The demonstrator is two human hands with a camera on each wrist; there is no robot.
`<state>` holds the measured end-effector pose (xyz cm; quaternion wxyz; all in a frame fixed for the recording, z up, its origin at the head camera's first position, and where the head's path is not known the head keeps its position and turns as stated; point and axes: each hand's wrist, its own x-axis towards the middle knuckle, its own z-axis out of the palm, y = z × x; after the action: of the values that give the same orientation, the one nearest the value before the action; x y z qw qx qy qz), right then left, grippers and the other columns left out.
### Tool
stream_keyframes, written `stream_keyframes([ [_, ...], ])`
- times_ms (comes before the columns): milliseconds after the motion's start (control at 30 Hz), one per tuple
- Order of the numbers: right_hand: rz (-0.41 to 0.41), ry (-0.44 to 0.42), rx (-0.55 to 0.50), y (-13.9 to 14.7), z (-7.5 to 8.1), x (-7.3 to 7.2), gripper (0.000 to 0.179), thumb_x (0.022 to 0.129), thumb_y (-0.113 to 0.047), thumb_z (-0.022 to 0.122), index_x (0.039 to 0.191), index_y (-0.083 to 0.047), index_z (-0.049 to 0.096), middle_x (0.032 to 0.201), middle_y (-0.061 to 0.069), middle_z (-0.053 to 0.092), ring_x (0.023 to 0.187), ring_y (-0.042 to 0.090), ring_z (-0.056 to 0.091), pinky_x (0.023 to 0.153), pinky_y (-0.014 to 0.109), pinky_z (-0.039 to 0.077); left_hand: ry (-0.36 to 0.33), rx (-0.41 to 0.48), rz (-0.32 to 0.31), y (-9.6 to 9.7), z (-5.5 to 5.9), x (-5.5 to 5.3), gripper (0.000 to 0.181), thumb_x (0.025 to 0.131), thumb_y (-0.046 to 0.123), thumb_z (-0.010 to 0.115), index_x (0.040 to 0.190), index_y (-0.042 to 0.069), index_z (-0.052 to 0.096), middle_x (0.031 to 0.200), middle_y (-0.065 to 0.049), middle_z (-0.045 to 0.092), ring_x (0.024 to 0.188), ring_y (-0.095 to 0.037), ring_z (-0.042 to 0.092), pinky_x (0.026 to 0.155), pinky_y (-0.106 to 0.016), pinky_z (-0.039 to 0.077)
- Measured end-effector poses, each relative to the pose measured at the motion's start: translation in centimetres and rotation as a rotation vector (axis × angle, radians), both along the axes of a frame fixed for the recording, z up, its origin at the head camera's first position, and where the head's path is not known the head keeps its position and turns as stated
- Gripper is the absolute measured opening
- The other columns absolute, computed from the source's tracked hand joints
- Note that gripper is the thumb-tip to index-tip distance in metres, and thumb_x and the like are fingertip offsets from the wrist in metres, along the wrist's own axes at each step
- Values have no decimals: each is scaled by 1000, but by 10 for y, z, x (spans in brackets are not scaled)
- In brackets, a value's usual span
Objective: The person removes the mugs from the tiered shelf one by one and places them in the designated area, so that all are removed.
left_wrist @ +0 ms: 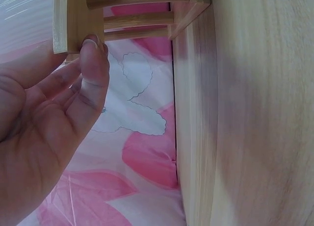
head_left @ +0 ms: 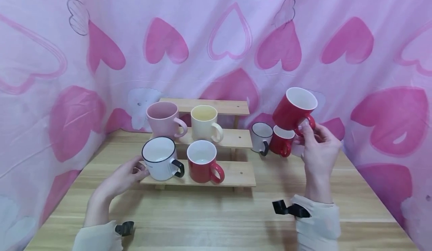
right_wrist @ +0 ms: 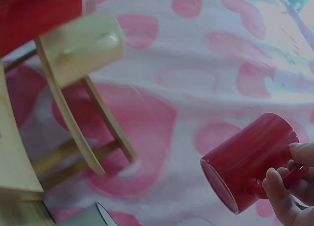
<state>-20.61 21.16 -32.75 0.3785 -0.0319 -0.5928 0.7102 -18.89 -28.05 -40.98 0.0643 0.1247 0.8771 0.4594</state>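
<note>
My right hand [head_left: 318, 146] holds a red mug [head_left: 293, 110] by its handle, raised and tilted above the table; its white inside faces up. In the right wrist view, fingers [right_wrist: 277, 194] curl at the handle of that mug [right_wrist: 250, 162]. At the shelf's left end, my left hand [head_left: 123, 176] grips the lowest board of the wooden rack [head_left: 241, 174]. A fingertip lies against the board [left_wrist: 81, 20] in the left wrist view. Close beside that hand stands a white black-rimmed mug [head_left: 160, 159], with another red mug [head_left: 202, 163] on the same tier.
A pink mug [head_left: 163, 119] and a cream mug [head_left: 204, 121] stand on the middle tier. Behind the raised mug, a white mug with black handle [head_left: 260, 138] and a red mug [head_left: 281, 142] stand on the table [head_left: 202, 221]. A heart-patterned cloth [head_left: 222, 29] hangs behind.
</note>
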Motion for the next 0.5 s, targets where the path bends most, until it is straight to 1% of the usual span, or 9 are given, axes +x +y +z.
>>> stream_keyframes([
  [233,-34,25,-95,39,1,0,37,77,-9,82,108,8,70,83,14,69,57,17,67,53,25,54,16,-10,-8,3,-1,-2,34,95,11,64,123,-1,50,95,-12,60,85,-23,59,68,-42,56],
  [300,-41,18,-102,50,1,0,38,77,-9,82,109,8,70,84,14,70,58,17,67,53,24,54,19,-12,-6,2,0,-2,33,95,11,64,123,-1,50,95,-12,60,86,-23,58,68,-42,56],
  [433,-69,-25,-98,73,-1,-2,41,76,-14,84,110,4,71,91,12,69,64,17,69,55,23,54,12,-18,8,0,1,0,33,95,11,63,123,0,50,95,-12,59,88,-24,58,69,-43,56],
  [500,-79,-36,-104,85,-2,-4,41,75,-15,84,110,4,72,90,12,69,65,18,69,54,24,54,8,-17,10,-1,1,0,33,95,11,63,123,0,50,95,-12,59,88,-25,58,70,-43,56],
])
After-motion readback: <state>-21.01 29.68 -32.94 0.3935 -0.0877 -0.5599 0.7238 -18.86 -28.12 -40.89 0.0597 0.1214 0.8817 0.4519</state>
